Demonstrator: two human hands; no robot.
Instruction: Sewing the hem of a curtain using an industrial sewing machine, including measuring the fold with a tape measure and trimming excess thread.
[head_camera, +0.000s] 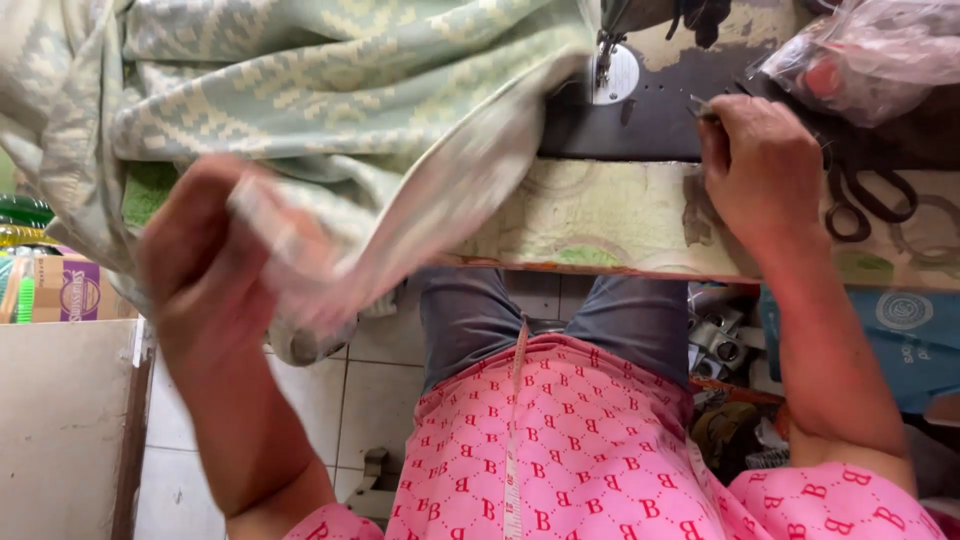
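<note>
Gripping a fold of the pale green patterned fabric (330, 90), our left hand (215, 265) is closed around the cloth near the table's front edge; the hand is blurred, so we cannot make out the individual fingers. We judge the grip bunches the loose end so that it hangs off the sewing table (610, 220) rather than dragging across it. Most of the fabric lies heaped over the far left of the table, one edge running right towards the needle of the sewing machine (610, 70), just beside the round metal plate there.

Our right hand (760, 170) rests well apart from the left, on the dark machine bed, fingers curled onto a small metal tool (700, 105) whose kind we cannot tell. It probably sits there because the tool is kept within reach of the needle.

We count one pair of black-handled scissors (865, 195) just right of that hand, one clear plastic bag (870, 50) at the far right, and one measuring tape (515, 430) hanging down our pink top.
</note>
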